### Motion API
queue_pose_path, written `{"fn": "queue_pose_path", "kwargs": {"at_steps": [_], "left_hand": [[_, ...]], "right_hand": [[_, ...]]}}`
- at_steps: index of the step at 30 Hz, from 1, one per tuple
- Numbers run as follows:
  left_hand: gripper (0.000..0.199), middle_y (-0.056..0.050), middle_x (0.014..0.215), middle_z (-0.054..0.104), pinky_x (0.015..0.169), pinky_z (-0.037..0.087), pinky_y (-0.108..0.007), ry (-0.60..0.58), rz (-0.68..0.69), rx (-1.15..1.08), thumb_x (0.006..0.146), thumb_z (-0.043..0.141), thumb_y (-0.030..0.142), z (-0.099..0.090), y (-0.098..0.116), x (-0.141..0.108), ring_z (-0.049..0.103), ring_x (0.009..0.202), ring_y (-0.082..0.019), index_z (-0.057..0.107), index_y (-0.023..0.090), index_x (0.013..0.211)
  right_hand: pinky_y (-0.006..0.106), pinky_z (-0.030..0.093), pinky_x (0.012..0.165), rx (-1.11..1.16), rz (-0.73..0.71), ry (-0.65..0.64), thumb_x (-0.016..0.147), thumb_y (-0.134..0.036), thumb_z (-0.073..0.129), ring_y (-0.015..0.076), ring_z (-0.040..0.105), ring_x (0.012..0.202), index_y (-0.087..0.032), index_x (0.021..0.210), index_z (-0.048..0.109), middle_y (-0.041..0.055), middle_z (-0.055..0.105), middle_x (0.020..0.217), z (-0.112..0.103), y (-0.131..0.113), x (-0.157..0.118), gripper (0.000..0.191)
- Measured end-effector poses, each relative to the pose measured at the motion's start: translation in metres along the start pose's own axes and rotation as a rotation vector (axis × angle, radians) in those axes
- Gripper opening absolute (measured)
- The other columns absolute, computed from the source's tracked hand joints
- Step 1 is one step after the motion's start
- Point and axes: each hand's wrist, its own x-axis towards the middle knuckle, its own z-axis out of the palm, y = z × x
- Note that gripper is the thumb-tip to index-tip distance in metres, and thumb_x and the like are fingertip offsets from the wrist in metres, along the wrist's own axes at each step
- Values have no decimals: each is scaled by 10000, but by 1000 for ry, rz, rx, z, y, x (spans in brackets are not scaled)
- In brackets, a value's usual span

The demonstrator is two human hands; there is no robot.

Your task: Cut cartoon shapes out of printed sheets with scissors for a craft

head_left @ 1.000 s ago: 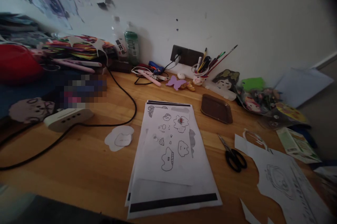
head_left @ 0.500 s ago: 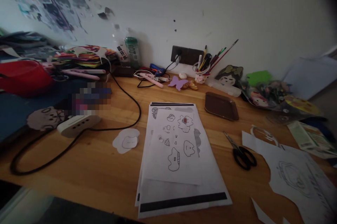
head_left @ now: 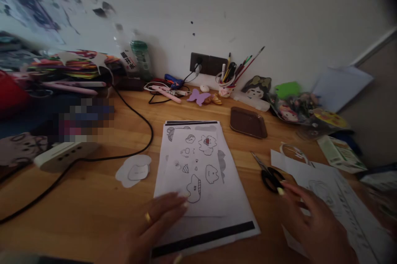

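My left hand (head_left: 155, 222), with a gold ring, lies spread over the lower left of the drawing sheet (head_left: 204, 210), its fingertips beside a striped doodle. The sheet rests on larger papers with a black band (head_left: 204, 239). At the right, my right hand (head_left: 307, 218) is at the black handles of the scissors (head_left: 269, 175), thumb and index finger apart; whether it touches them is unclear. The scissors lie on the table, blades pointing up and left. A cut-out paper shape (head_left: 133, 171) sits left of the sheet.
A brown tray (head_left: 248, 122) lies behind the scissors. Paper with pencil drawings (head_left: 328, 189) is at the right. A pen cup (head_left: 226, 89) stands by the wall. At the left are a white power strip (head_left: 63, 156) and its black cable (head_left: 108, 158).
Both my hands have come into view, the left over the papers and the right by the scissors. The view has shifted to the right.
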Motion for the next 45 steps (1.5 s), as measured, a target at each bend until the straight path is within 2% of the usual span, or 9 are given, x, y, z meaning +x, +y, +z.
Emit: {"fn": "queue_pose_path", "kwargs": {"at_steps": [3, 6, 12, 18, 20, 24, 31, 35, 45], "left_hand": [[650, -28, 1353, 390, 988, 370, -387, 42, 141, 148, 791, 494, 423, 5, -3, 25, 317, 1254, -248, 252, 202, 1353], [701, -34, 1346, 396, 1023, 314, -373, 76, 276, 240, 767, 470, 531, 14, -5, 34, 247, 1286, -241, 291, 168, 1339], [657, -24, 1353, 382, 1038, 283, -366, 82, 233, 300, 776, 472, 517, 13, 3, 33, 213, 1300, -227, 347, 155, 1311], [651, -42, 1371, 344, 981, 362, -437, -78, 105, 211, 792, 464, 511, 5, 16, 35, 296, 1264, -262, 292, 194, 1335], [656, -51, 1372, 339, 971, 371, -447, -91, 93, 211, 794, 456, 521, 6, 15, 35, 297, 1262, -273, 290, 190, 1336], [687, -74, 1345, 386, 948, 392, -449, -88, 90, 199, 786, 448, 544, 5, 14, 35, 308, 1254, -285, 294, 157, 1332], [649, -45, 1350, 375, 976, 370, -423, -71, 105, 192, 796, 418, 559, 2, 14, 37, 328, 1248, -261, 321, 189, 1320], [648, -43, 1352, 371, 1000, 345, -418, -51, 86, 174, 799, 416, 556, 3, 16, 37, 313, 1256, -254, 303, 203, 1330], [635, -52, 1375, 334, 965, 376, -465, -70, 112, 198, 806, 442, 509, 8, 12, 36, 287, 1267, -273, 304, 173, 1327]], "right_hand": [[457, 464, 708, -199, -111, -35, 836, -564, 281, 289, 549, 824, -118, 949, 591, 139, 620, 927, 10, 9, 13, 555], [442, 462, 722, -247, -215, -112, 862, -441, 307, 277, 539, 830, -77, 954, 607, 150, 620, 948, 21, 11, 23, 481], [443, 481, 653, -206, -274, -99, 865, -323, 328, 278, 556, 777, -68, 955, 606, 151, 631, 884, 26, -3, 37, 388], [343, 464, 843, 53, -603, -169, 877, -201, 328, 182, 537, 990, -148, 1012, 601, 51, 631, 1032, 35, -69, 43, 309], [357, 418, 926, 236, -816, -265, 868, -144, 346, 178, 469, 1109, -128, 1116, 553, 46, 579, 1152, 40, -100, 42, 323], [405, 290, 1034, 274, -998, -438, 897, -142, 300, 172, 285, 1258, -125, 1270, 398, 41, 388, 1346, 54, -143, 42, 387], [483, 289, 1011, 285, -821, -452, 863, -87, 319, 239, 394, 1195, -63, 1205, 475, 131, 481, 1257, 82, -145, 60, 376], [387, 379, 975, 366, -687, -394, 833, -57, 371, 195, 489, 1112, -81, 1122, 550, 110, 555, 1179, 89, -134, 73, 342], [267, 488, 831, 630, -517, -271, 809, -58, 436, 118, 599, 914, -181, 893, 640, 22, 665, 959, 65, -118, 62, 252]]}}
